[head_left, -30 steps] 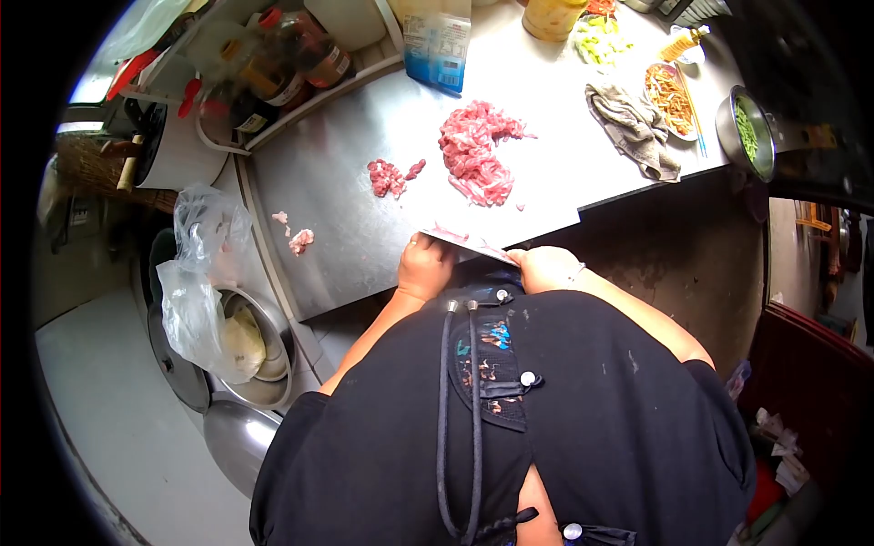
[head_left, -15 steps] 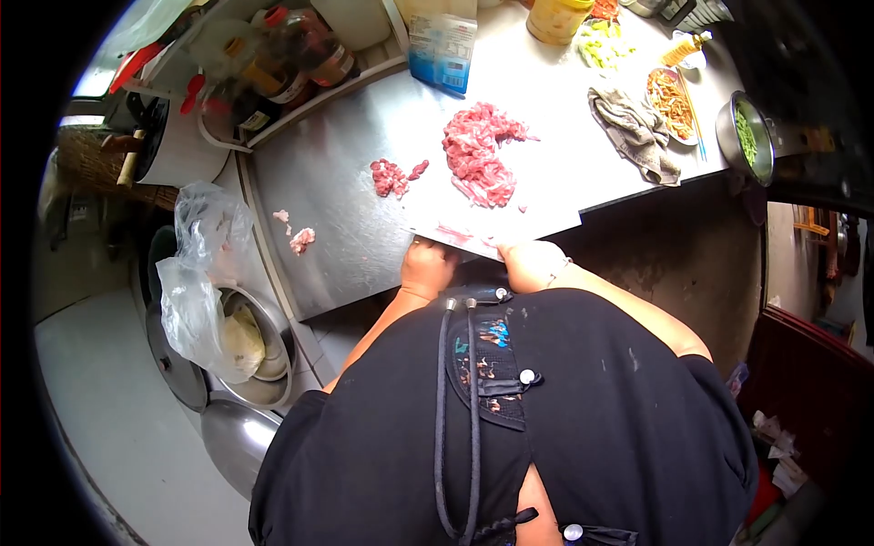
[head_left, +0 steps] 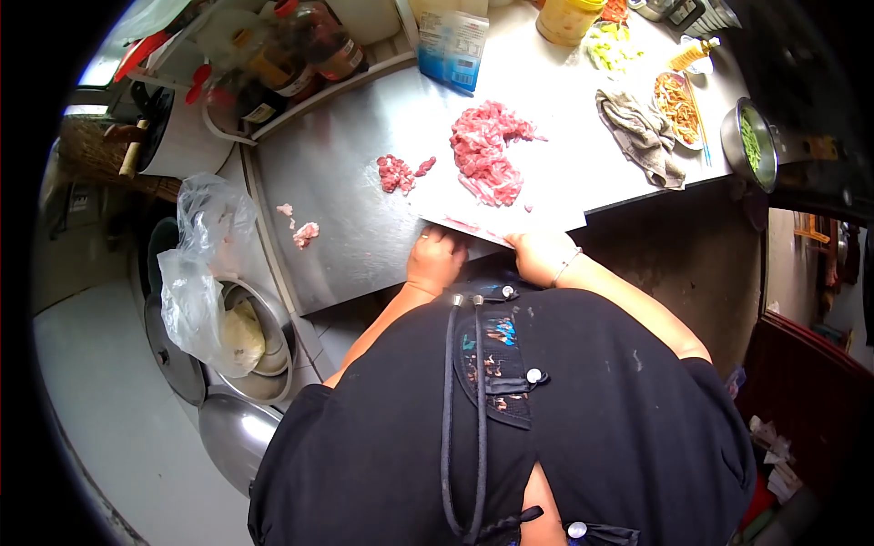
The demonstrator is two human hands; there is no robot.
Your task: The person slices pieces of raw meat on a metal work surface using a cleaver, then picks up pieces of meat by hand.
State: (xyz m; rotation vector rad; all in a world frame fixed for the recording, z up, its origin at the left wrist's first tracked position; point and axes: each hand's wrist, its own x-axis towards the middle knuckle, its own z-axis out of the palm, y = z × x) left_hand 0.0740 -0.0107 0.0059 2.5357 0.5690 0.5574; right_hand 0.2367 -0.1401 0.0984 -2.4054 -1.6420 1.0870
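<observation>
At the near edge of the counter, my left hand (head_left: 435,261) is closed, its fingers curled at the front edge of a flat pale slab (head_left: 462,224) smeared with pink. My right hand (head_left: 543,257) grips the slab's right part, thumb at the edge. Glare hides whether it is a cutting board or a broad blade. Just beyond lies a large heap of sliced raw meat (head_left: 487,155). To its left sits a smaller pile of darker meat pieces (head_left: 398,174). Further left are pale meat scraps (head_left: 306,235) on the metal counter (head_left: 350,241).
A crumpled grey cloth (head_left: 640,136) lies right of the meat, beside a plate of shredded food (head_left: 676,107) with chopsticks. A metal bowl of greens (head_left: 749,146) stands far right. A blue-and-white pouch (head_left: 452,55) and a bottle rack (head_left: 314,88) are behind. A plastic bag (head_left: 196,309) hangs at left.
The view has shifted slightly. My left hand has moved a little up against the slab, and more of its fingers show. My right hand keeps its grip; the meat piles look unchanged.
</observation>
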